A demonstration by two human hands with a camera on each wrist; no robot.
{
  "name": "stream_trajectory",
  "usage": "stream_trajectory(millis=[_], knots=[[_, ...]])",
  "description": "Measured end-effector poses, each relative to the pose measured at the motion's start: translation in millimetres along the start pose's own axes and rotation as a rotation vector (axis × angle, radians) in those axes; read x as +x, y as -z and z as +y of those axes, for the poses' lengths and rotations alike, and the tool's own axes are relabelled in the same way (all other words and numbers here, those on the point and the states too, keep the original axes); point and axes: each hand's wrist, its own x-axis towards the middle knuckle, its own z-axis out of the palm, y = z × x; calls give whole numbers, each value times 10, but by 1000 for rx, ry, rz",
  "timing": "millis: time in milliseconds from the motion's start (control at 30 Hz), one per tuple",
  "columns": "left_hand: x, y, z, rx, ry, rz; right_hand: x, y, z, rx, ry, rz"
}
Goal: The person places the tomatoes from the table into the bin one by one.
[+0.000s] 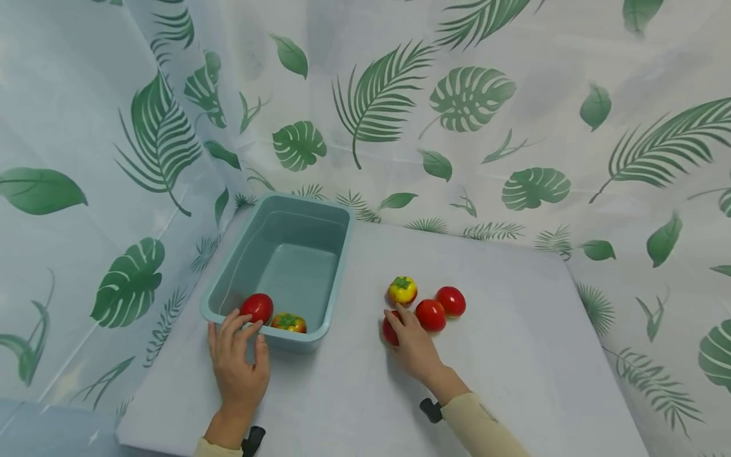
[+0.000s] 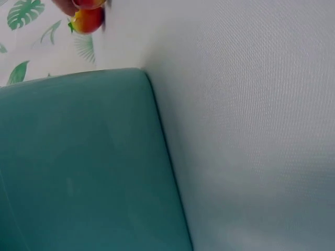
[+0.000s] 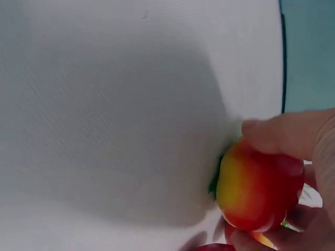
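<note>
My right hand (image 1: 415,346) grips a red tomato (image 1: 389,330) on the table; up close in the right wrist view, this tomato (image 3: 256,185) shows a yellow side and a green leafy top turned downward, thumb on one side and fingers on the other. Right beside it lie two red tomatoes, one nearer (image 1: 431,315) and one farther (image 1: 451,301), plus a yellow tomato (image 1: 402,290) with its green top up. My left hand (image 1: 237,362) rests with its fingertips at the near rim of a blue-green bin (image 1: 334,292). Inside are a red tomato (image 1: 257,307) and a yellow-red one (image 1: 289,322).
The bin stands at the left of a white-covered table (image 1: 508,374). Behind and beside the table hangs a pale leaf-print curtain (image 1: 394,184). In the left wrist view, the bin's outer wall (image 2: 89,162) fills the lower left.
</note>
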Motion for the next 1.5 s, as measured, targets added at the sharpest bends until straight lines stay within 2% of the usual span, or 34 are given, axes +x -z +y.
stream_trajectory(millis=[167,333,633,867,1100,1267,1500], knots=[[-4,-7,4,-2,9,-22,12,5,-12,-16,-46,19],[-6,-8,-7,1,3,-12,28,31,4,57,-89,54],[-14,-1,-11,13,0,-5,51,175,-48,190,-105,186],[-13,-7,-5,13,-1,-3,106,241,-108,271,-135,234],[-23,-3,1,14,4,6,164,311,-207,305,-80,276],[-33,-3,-2,9,12,-4,247,456,-268,317,-12,312],[-25,8,10,16,12,-30,450,701,-431,438,37,370]])
